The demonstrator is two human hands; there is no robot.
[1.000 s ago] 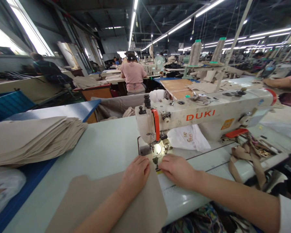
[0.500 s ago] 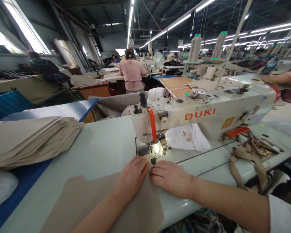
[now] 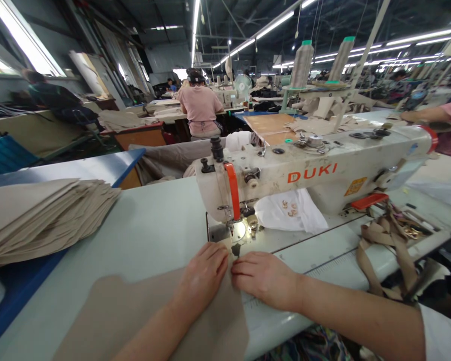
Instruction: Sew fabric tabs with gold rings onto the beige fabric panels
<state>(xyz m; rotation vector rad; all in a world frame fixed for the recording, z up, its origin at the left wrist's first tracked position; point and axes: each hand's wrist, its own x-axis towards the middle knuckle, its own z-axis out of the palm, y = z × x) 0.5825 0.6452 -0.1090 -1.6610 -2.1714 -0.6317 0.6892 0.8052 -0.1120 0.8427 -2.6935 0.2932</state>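
Note:
A beige fabric panel (image 3: 135, 306) lies on the pale green table, its narrow upper end reaching the needle area of a white sewing machine (image 3: 319, 170). My left hand (image 3: 205, 271) rests on the panel near that end, fingers bent together and pressing the cloth. Facing it, my right hand (image 3: 263, 278) pinches the panel's right edge, fingertips closed. The lit needle plate (image 3: 238, 230) is just beyond both hands. How the cloth sits between the fingertips is hidden.
Stacked beige fabric pieces (image 3: 45, 215) lie at the left. A white cloth (image 3: 289, 210) with several gold metal pieces sits under the machine arm. Beige straps (image 3: 387, 245) hang at the right edge. A person in a pink shirt (image 3: 201, 108) sits ahead; another person's arm (image 3: 428, 113) shows at right.
The camera view has shifted slightly, so the background and stack sit further left. My hands stay at nearly the same place on the fabric, by the needle.

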